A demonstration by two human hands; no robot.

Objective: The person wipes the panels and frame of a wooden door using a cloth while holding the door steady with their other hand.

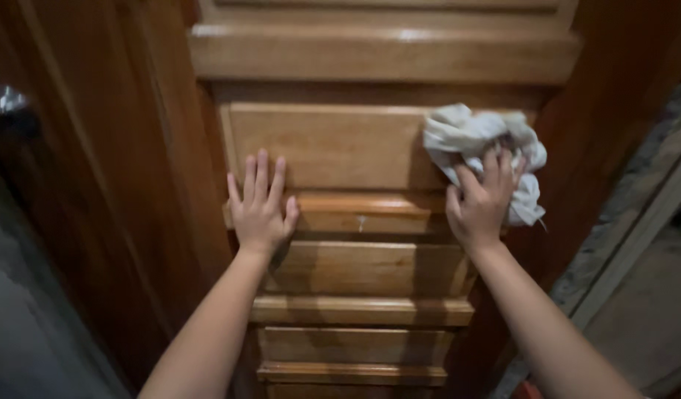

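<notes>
Cloth (477, 151), white and crumpled, sits under our right hand (479, 207), pressed against the upper right corner of a raised wooden door panel (333, 144); it bunches above and to the right of the fingers, with no clear long axis. Our right hand holds it with fingers curled into the folds. Our left hand (261, 207) lies flat and spread on the same panel's lower left, empty, well apart from the cloth. Bare wood stretches between the hands. Below us stepped ledges (363, 310) descend; above, a thick crosspiece (377, 53). A stone-look frame (636, 207) flanks the right edge; a metal handle (6, 100) shows far left.
</notes>
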